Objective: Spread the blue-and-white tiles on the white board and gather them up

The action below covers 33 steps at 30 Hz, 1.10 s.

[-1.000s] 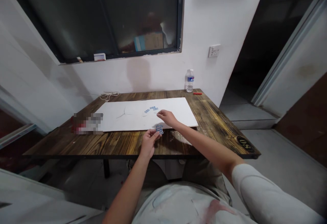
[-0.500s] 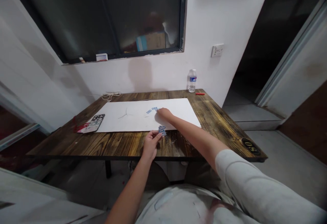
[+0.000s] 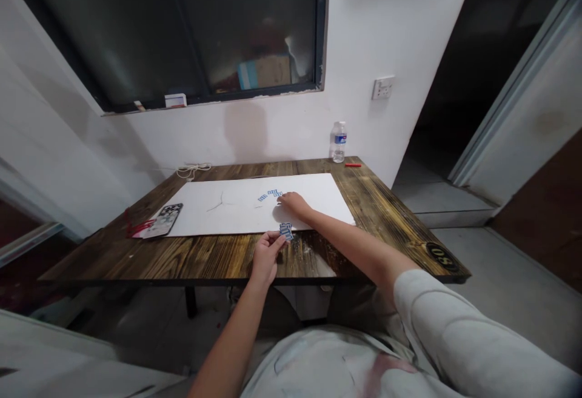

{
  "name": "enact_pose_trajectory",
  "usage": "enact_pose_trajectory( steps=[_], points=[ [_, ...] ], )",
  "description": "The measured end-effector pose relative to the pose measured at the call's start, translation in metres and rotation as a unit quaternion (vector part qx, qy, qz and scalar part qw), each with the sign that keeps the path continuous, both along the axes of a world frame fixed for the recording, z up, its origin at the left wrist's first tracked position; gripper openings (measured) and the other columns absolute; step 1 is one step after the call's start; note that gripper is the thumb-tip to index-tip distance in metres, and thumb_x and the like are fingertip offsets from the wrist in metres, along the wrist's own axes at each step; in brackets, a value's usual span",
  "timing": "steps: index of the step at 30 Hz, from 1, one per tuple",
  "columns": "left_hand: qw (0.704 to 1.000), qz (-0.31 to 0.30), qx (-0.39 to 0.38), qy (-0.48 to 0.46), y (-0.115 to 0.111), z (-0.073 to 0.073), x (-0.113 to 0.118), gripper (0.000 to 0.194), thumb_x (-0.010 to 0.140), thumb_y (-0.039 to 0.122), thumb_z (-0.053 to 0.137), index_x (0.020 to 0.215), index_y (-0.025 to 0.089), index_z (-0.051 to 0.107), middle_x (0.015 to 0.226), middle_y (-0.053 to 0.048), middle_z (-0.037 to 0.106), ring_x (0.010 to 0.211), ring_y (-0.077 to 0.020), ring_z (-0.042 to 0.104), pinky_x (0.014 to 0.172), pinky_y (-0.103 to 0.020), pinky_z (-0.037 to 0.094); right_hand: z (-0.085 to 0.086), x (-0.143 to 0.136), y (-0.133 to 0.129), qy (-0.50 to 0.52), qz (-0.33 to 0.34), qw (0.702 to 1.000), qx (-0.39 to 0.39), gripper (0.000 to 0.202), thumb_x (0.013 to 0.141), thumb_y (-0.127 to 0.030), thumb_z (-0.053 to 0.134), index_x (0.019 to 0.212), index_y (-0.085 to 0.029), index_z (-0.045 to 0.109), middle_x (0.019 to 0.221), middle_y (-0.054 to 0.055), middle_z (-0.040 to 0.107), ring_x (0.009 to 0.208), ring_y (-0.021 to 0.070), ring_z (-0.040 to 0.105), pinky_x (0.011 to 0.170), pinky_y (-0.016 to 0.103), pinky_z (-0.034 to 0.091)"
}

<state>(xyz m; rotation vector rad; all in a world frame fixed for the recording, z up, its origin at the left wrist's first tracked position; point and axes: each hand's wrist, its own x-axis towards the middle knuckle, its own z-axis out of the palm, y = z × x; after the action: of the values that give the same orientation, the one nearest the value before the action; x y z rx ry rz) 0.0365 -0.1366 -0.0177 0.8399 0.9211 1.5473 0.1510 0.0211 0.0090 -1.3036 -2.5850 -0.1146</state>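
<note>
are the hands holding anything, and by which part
The left hand pinches a small blue-and-white piece by its near left edge; whether the right hand holds anything cannot be told.

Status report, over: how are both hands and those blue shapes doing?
Left hand pinching blue-patterned piece. Right hand at white board, beside blue shapes; grip unclear. No obvious obstruction.

Clear lane on white board between patterned object and blue pieces (obstacles both)
</note>
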Motion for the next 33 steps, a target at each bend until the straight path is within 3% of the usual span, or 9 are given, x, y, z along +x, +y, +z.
enact_pose_trajectory(
  steps=[4, 8, 10, 14, 16, 17, 22, 26, 33],
  points=[
    [1.000, 0.006, -0.003, -0.008, 0.001, 0.000, 0.000, 0.036, 0.049, 0.026, 0.087, 0.072, 0.014, 0.063, 0.067, 0.001, 0.067, 0.061, -0.0082, 0.062, 0.065, -0.020, 0.050, -0.003, 0.010, -0.021, 0.116, 0.008, 0.993, -0.003, 0.034, 0.084, -0.010, 0.047, 0.113, -0.017, 0.065, 0.108, 0.011, 0.067, 0.097, 0.0200, 0.061, 0.083, 0.027, 0.042],
    [1.000, 0.008, -0.001, -0.007, 0.003, -0.001, 0.000, 0.035, 0.051, 0.026, 0.087, 0.073, 0.013, 0.064, 0.068, 0.000, 0.067, 0.060, -0.0083, 0.062, 0.064, -0.020, 0.050, -0.003, 0.015, -0.042, 0.330, 0.008, 0.942, -0.066, 0.030, 0.075, -0.009, 0.050, 0.096, -0.017, 0.070, 0.085, 0.004, 0.069, 0.078, 0.0160, 0.061, 0.076, 0.025, 0.044],
    [1.000, 0.008, -0.002, -0.013, 0.003, -0.001, 0.000, 0.035, 0.051, 0.026, 0.087, 0.073, 0.013, 0.063, 0.067, 0.000, 0.067, 0.059, -0.0085, 0.063, 0.064, -0.020, 0.050, -0.001, 0.016, -0.053, 0.442, -0.001, 0.886, -0.139, 0.029, 0.071, -0.011, 0.048, 0.089, -0.017, 0.071, 0.067, 0.000, 0.064, 0.064, 0.0143, 0.058, 0.067, 0.025, 0.045],
    [0.999, 0.017, 0.001, -0.029, 0.003, 0.000, 0.001, 0.036, 0.050, 0.027, 0.087, 0.073, 0.013, 0.063, 0.067, 0.000, 0.067, 0.061, -0.0089, 0.063, 0.063, -0.019, 0.050, 0.000, 0.018, -0.080, 0.627, 0.028, 0.724, -0.286, 0.031, 0.067, -0.016, 0.047, 0.088, -0.016, 0.068, 0.055, -0.005, 0.053, 0.050, 0.0106, 0.049, 0.053, 0.023, 0.041],
    [0.999, 0.024, 0.005, -0.035, 0.004, 0.000, 0.001, 0.037, 0.050, 0.027, 0.087, 0.073, 0.012, 0.063, 0.068, 0.001, 0.067, 0.062, -0.0087, 0.064, 0.064, -0.019, 0.050, 0.000, 0.020, -0.095, 0.667, 0.046, 0.672, -0.318, 0.027, 0.066, -0.018, 0.051, 0.087, -0.016, 0.068, 0.057, -0.005, 0.054, 0.050, 0.0094, 0.048, 0.053, 0.023, 0.041],
    [0.999, 0.027, 0.005, -0.038, 0.004, 0.000, 0.001, 0.037, 0.049, 0.026, 0.088, 0.073, 0.012, 0.063, 0.069, 0.001, 0.067, 0.062, -0.0085, 0.063, 0.064, -0.019, 0.050, 0.000, 0.021, -0.101, 0.675, 0.051, 0.661, -0.323, 0.025, 0.066, -0.019, 0.054, 0.086, -0.016, 0.067, 0.059, -0.005, 0.056, 0.051, 0.0089, 0.047, 0.053, 0.023, 0.041],
    [0.999, 0.029, 0.010, -0.028, 0.003, 0.001, 0.001, 0.035, 0.050, 0.027, 0.087, 0.072, 0.013, 0.063, 0.068, 0.001, 0.066, 0.060, -0.0084, 0.061, 0.061, -0.019, 0.050, -0.014, 0.023, -0.117, 0.664, 0.052, 0.685, -0.295, 0.026, 0.067, -0.031, 0.068, 0.089, -0.016, 0.068, 0.075, 0.000, 0.065, 0.057, 0.0097, 0.051, 0.057, 0.024, 0.042],
    [1.000, 0.010, 0.016, 0.008, 0.001, 0.001, 0.002, 0.033, 0.053, 0.027, 0.086, 0.073, 0.013, 0.065, 0.072, -0.002, 0.068, 0.063, -0.0101, 0.063, 0.064, -0.022, 0.051, -0.027, 0.025, -0.117, 0.657, 0.021, 0.703, -0.272, 0.033, 0.065, -0.038, 0.073, 0.091, -0.017, 0.068, 0.068, -0.001, 0.063, 0.058, 0.0118, 0.052, 0.057, 0.026, 0.042],
    [0.998, -0.037, 0.023, 0.047, -0.001, -0.003, 0.002, 0.030, 0.056, 0.028, 0.086, 0.071, 0.013, 0.065, 0.072, -0.003, 0.069, 0.067, -0.0127, 0.064, 0.070, -0.025, 0.050, -0.026, 0.029, -0.125, 0.645, 0.054, 0.673, -0.357, 0.034, 0.063, -0.046, 0.076, 0.072, -0.015, 0.066, 0.058, -0.002, 0.059, 0.054, 0.0103, 0.050, 0.056, 0.025, 0.040]
  ],
)
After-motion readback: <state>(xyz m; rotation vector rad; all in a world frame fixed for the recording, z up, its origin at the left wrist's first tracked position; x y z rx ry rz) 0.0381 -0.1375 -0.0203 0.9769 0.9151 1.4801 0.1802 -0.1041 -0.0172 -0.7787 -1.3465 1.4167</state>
